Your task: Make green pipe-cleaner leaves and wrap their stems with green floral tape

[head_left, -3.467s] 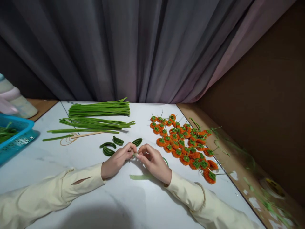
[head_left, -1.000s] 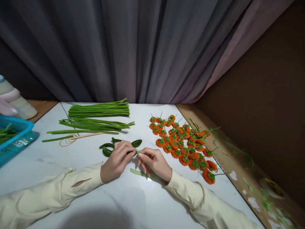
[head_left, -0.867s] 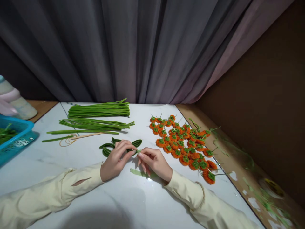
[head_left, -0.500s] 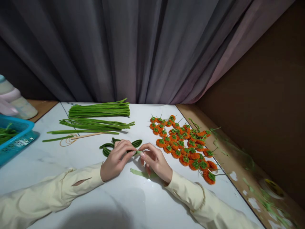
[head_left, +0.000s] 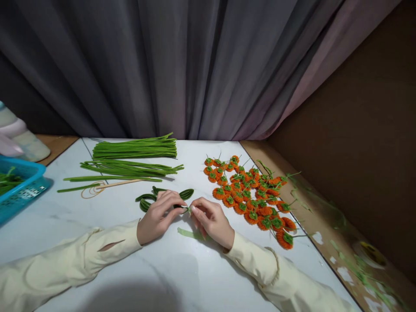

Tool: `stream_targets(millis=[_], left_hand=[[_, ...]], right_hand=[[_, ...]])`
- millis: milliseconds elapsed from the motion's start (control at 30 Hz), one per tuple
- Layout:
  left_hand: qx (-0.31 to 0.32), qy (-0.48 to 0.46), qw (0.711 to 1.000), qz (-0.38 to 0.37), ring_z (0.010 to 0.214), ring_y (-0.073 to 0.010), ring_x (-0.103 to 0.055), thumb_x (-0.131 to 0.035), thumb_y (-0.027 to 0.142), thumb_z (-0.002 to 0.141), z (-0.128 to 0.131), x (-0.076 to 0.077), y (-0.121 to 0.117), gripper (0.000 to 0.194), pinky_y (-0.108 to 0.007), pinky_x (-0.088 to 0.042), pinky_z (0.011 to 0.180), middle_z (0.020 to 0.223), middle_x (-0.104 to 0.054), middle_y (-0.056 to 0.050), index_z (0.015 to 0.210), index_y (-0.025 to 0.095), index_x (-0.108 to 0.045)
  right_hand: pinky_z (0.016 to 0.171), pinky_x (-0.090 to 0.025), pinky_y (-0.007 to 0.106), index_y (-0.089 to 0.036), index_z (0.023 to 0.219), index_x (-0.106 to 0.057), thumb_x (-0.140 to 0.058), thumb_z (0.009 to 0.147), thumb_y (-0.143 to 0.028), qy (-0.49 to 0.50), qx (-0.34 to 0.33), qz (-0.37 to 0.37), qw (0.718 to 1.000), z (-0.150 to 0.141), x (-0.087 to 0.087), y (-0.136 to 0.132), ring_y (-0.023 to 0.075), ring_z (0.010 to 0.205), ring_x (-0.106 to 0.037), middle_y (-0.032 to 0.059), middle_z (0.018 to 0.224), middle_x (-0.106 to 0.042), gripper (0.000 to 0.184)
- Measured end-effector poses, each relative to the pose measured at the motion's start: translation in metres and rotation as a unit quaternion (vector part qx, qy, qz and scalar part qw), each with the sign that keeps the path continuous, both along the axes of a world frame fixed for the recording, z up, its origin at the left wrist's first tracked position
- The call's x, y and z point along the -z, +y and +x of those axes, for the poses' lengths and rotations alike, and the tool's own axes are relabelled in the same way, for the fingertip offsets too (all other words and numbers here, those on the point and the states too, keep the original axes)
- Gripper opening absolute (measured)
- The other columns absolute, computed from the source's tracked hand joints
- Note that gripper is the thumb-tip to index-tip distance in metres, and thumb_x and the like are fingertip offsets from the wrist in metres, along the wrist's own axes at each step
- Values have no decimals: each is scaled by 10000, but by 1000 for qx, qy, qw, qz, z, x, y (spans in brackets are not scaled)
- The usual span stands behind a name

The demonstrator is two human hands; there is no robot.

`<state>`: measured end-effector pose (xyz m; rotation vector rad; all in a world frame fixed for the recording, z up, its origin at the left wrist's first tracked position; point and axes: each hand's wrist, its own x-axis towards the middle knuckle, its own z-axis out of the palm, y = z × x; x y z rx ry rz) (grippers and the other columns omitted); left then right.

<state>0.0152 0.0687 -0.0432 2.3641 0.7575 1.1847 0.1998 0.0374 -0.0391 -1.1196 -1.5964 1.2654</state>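
Dark green pipe-cleaner leaves (head_left: 186,193) stick out behind my left hand (head_left: 159,217), whose thumb and fingers are pinched on their stem. My right hand (head_left: 212,223) meets it fingertip to fingertip, pinching a small piece of pale green tape (head_left: 189,209) at the stem's end. How far the tape wraps the stem is too small to tell. More looped dark green leaves (head_left: 144,204) show left of my left hand, partly covered by it. A loose strip of the same pale green tape (head_left: 186,233) lies on the white table, its right end beneath my right hand.
Orange pipe-cleaner persimmons (head_left: 240,208) with green tops are spread at right. Bright green pipe cleaners (head_left: 134,149) lie in bundles at the back left, near a thin stick (head_left: 120,183). A blue basket (head_left: 32,171) stands far left. A tape roll (head_left: 370,255) and scraps are at right.
My right hand's fingers have drawn closer together at the taped stem, and the pale green bit there has shifted slightly. My left hand stays nearly still. The view has tilted a little.
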Motion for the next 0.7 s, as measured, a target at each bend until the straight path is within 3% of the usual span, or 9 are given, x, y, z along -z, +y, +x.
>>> stream_targets(millis=[267,700], left_hand=[[23,-5,1000,-19,790,-182,-541,-465,213,923,0,0,1,148,-347,-377,757,746,-606,-45,840,171,-581],[-6,-2,1000,18,796,-173,-533,-463,148,915,1,0,-2,132,-339,-370,761,774,-598,-35,877,177,-586]], right_hand=[[435,-343,201,-190,724,-566,-472,879,-386,-63,19,70,995,-2,-4,0,108,465,-464,-21,521,-495,267],[441,-353,201,-190,744,-589,-473,886,-385,-66,28,71,995,-3,-4,0,119,487,-491,-12,529,-514,268]])
